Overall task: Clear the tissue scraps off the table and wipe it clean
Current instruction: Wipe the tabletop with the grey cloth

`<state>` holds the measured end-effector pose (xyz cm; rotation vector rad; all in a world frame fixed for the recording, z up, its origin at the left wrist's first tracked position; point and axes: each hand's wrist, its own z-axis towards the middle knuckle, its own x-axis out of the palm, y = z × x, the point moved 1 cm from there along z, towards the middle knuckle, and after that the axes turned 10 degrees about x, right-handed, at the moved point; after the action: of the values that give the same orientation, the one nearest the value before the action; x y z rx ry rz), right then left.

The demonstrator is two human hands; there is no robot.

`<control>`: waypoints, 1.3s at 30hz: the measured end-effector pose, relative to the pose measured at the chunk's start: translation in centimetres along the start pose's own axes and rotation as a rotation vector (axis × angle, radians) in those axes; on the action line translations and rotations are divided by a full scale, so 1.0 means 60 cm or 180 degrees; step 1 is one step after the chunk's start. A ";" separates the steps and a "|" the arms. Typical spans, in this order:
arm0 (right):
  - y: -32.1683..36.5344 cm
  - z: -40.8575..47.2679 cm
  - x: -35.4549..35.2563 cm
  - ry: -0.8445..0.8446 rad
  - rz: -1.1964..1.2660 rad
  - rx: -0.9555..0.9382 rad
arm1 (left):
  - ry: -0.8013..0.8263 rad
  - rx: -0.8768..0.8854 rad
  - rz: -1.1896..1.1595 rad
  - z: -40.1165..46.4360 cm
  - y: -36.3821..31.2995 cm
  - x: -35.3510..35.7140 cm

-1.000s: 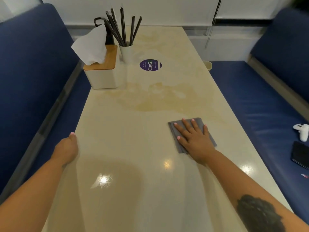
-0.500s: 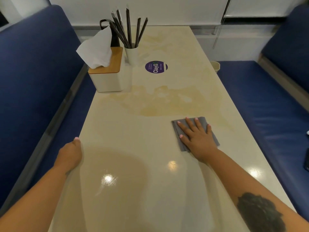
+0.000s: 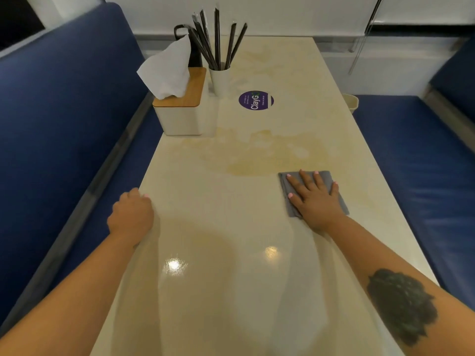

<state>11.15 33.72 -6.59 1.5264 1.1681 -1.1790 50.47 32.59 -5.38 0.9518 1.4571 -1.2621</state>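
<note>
I looked down on a long, glossy cream table [image 3: 231, 253] set between two blue padded benches [image 3: 64, 124], with a white wall at its far end. Ceiling lights glared off the near surface, and a yellowish mottled patch [image 3: 252, 155] spread across the middle. At the far left stood a white tissue box [image 3: 181, 116] with a wooden lid and a tissue pulled up, beside a white cup of black wrapped straws [image 3: 219, 75] and a round purple sticker [image 3: 256, 100]. My right hand [image 3: 314, 199] lay flat, fingers spread, pressing a folded grey cloth [image 3: 290, 201] onto the table at the right, just short of the patch. My left hand [image 3: 131, 217] rested on the table's left edge, fingers curled over it.
</note>
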 end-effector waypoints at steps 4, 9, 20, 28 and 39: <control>0.047 -0.006 0.004 0.0039 0.0071 0.0048 | 0.0282 -0.0041 0.0032 0.000 -0.077 0.008; -0.022 -0.077 0.018 -0.0057 0.0047 -0.0377 | 0.0748 -0.0071 0.0206 0.007 -0.113 0.025; -0.025 -0.045 0.012 -0.0034 0.0030 -0.0121 | 0.0586 0.0132 0.0315 -0.002 -0.106 0.024; -0.079 0.013 -0.011 -0.0028 -0.0024 0.0637 | 0.0508 0.0175 0.0415 -0.001 -0.104 0.024; -0.142 -0.025 -0.004 -0.0149 -0.0123 0.0588 | 0.0504 0.0172 0.0504 0.005 -0.103 0.025</control>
<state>3.05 36.78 -6.78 1.6097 1.0865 -1.3731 44.25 31.23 -5.31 1.2021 1.4430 -1.1361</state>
